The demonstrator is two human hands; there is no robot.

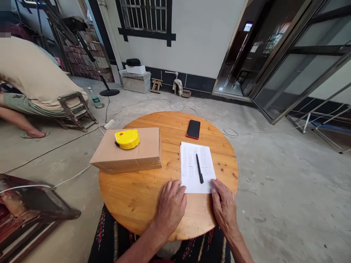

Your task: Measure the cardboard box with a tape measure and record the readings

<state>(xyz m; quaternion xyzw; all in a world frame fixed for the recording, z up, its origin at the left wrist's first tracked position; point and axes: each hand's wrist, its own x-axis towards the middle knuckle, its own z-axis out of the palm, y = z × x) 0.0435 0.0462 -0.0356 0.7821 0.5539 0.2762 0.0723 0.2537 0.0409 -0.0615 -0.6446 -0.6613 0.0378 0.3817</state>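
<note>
A white sheet of paper (189, 182) with rows of handwriting lies on the round wooden table (131, 197) in front of me. A black pen (199, 168) rests across the sheet, slightly tilted. My left hand (172, 201) lies on the table at the paper's lower left corner, fingers loosely bent and open, thumb tip by the edge. At the lower right corner sits my right hand (223, 202), its fingers extended and thumb apart, touching the paper's edge. Neither hand grips anything. Beyond the paper is a dark phone (193, 129) with a red rim.
A cardboard box (145, 149) stands on the table's left, a yellow tape measure (127, 139) on top. At far left a person (33, 73) bends over near a small wooden chair (76, 109). Cables and a power strip (109, 124) lie on the floor. A wooden chair (33, 215) is nearby.
</note>
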